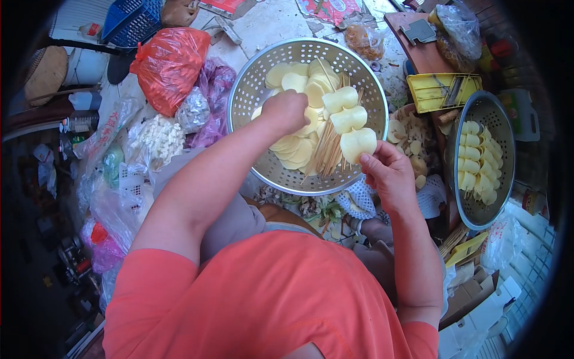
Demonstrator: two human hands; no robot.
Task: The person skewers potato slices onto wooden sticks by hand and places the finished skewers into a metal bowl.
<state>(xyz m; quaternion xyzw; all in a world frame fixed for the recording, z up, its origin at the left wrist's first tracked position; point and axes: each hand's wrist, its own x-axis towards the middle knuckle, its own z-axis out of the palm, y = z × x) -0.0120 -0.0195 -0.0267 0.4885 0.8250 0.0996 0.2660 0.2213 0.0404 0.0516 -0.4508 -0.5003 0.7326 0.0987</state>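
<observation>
A large metal colander [251,96] sits in front of me, with pale potato slices [297,146] and a bundle of bamboo skewers [328,152] inside. My left hand [287,110] reaches into it, fingers closed over the loose slices. Over the colander's near right rim, my right hand [388,170] pinches a skewer threaded with three potato slices [350,122].
A second colander [505,128] at the right holds several finished potato skewers [478,158]. A yellow slicer [442,90] and a bowl of potato peelings [412,143] lie between the colanders. A red plastic bag [170,66], other bags and a blue basket [131,21] crowd the left.
</observation>
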